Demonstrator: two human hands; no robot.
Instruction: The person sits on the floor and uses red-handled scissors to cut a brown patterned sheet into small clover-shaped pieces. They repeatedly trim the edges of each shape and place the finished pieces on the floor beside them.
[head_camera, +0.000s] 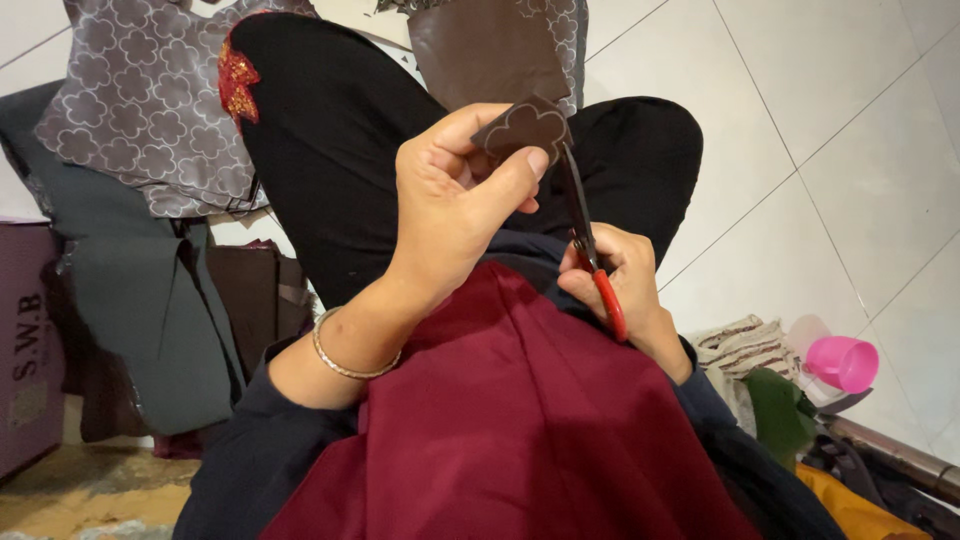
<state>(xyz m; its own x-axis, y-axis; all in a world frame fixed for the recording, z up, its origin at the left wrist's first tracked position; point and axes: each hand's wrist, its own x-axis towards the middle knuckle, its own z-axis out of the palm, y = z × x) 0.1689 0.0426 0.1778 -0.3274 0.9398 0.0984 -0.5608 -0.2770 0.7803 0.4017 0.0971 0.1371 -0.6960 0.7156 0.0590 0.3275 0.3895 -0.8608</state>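
My left hand pinches a small brown cut-out between thumb and fingers, closed firmly on it and holding it up above my lap. My right hand grips the red-handled scissors, fingers closed through the loops; the blades point upward and meet the lower right edge of the piece, nearly shut. Status, by my judgement: the scalloped, flower-like outline along the top and left is already cut free; the edge at the blades is not yet trimmed. A larger brown sheet lies beyond my knees on patterned grey fabric
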